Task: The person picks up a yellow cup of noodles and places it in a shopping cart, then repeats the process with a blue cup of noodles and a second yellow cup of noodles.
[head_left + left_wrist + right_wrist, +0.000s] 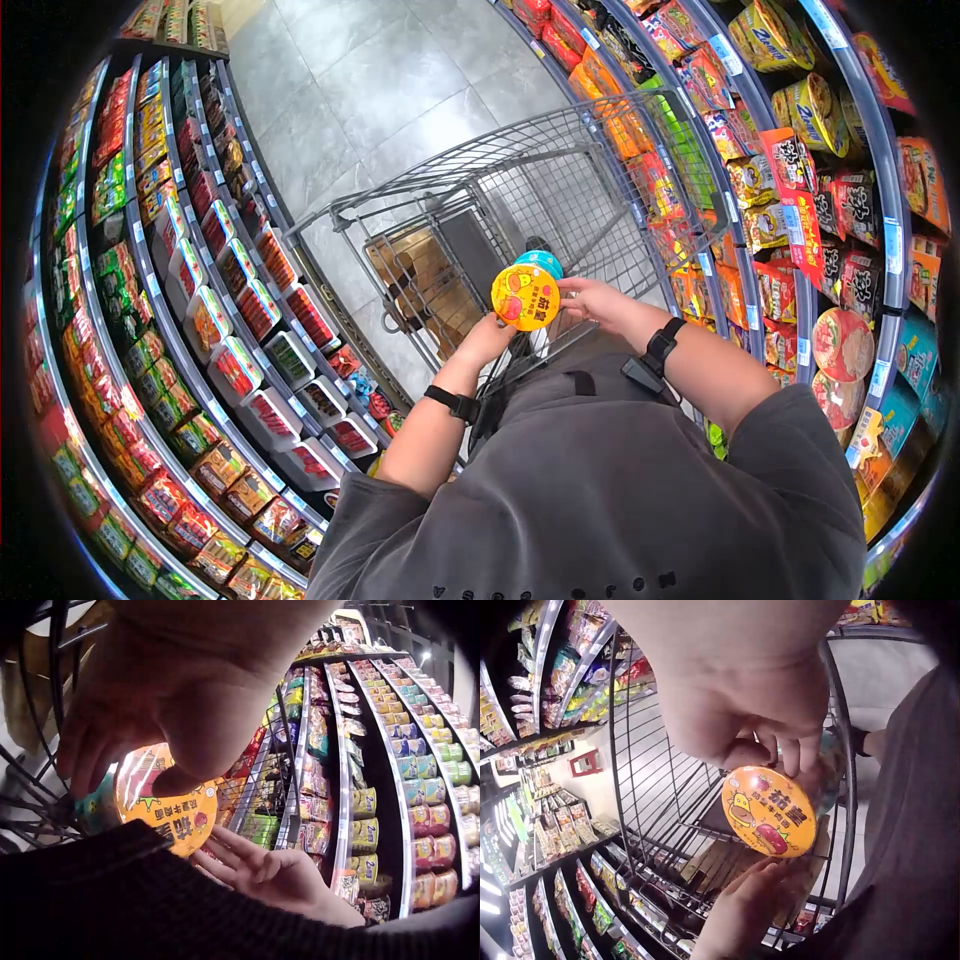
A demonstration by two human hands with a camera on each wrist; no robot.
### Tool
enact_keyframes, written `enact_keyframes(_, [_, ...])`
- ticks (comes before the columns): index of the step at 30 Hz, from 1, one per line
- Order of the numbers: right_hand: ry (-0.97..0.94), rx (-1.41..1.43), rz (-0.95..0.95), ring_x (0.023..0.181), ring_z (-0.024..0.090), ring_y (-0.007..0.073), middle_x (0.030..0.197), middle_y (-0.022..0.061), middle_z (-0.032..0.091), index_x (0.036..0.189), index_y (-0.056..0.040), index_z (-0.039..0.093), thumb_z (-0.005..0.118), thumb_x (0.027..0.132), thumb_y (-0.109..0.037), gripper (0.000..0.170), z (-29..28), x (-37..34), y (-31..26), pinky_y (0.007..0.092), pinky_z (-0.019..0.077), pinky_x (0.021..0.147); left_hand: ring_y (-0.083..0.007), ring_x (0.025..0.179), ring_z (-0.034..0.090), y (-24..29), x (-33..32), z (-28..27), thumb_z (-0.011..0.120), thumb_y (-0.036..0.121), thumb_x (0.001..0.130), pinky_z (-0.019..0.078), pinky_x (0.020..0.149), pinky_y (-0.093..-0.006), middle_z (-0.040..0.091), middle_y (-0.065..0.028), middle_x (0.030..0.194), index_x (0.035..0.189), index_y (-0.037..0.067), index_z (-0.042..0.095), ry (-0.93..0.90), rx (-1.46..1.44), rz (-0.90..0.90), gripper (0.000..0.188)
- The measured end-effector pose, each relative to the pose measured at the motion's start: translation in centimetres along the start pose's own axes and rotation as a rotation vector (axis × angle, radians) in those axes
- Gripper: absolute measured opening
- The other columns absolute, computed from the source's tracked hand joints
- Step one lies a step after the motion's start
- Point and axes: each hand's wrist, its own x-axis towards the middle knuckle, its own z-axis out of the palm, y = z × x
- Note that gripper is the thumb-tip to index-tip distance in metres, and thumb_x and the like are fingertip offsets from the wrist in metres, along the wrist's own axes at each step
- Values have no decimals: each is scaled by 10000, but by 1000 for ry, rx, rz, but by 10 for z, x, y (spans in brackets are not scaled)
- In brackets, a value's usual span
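Observation:
An instant noodle cup with a yellow-orange lid and teal side is held in front of the body, over the near end of a wire shopping cart. My left hand grips its left side, the thumb lying across the lid. On the opposite side, my right hand holds the cup by the rim, with fingers at its side. The lid, printed with cartoon figures and Chinese characters, faces up toward me. In the right wrist view the right hand partly hides the teal side.
A brown cardboard box sits at the cart's left. Shelves of packaged snacks line the left; bagged and bowl noodles fill the right shelves. Grey floor tiles stretch ahead of the cart.

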Motion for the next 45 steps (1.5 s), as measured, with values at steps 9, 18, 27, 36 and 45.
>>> enact_keyframes(9, [51,30,-34,1380,522,198,1460,91,553,1515,-26,483,527,918,0,599,-3,-3,9,298,471,1030,-353,1142,695,5,-7,3,628,315,961,524,995,-428,718,-230,1243,1444,21,555,-130,73,68,570])
enact_keyframes(18, [194,-16,-154,1368,544,238,1506,134,546,1496,-26,496,493,1005,-99,496,20,-54,26,376,460,1092,-361,1207,666,3,-71,-33,633,287,954,527,1011,-421,694,-262,1269,1433,-18,542,72,46,200,575])
enact_keyframes(27, [194,191,-390,1330,593,316,1431,200,600,1430,-1,500,434,1009,-84,434,29,-126,117,450,491,1087,-265,1117,695,-86,-163,-45,641,246,1007,544,963,-373,718,-158,1238,1420,21,563,227,-81,360,477])
enact_keyframes(36, [375,404,-409,1288,618,324,1402,209,609,1430,-4,491,484,976,-96,463,13,-214,260,444,517,1042,-229,1022,688,-117,-189,-14,643,159,987,544,910,-350,711,-151,1196,1333,3,609,321,-152,567,381])
enact_keyframes(45, [484,518,-553,1255,631,340,1400,213,610,1402,3,515,472,992,-96,423,23,-257,307,468,520,1046,-318,1029,693,-102,-215,-3,680,213,950,558,897,-391,592,-203,1328,1354,5,597,259,195,498,462])
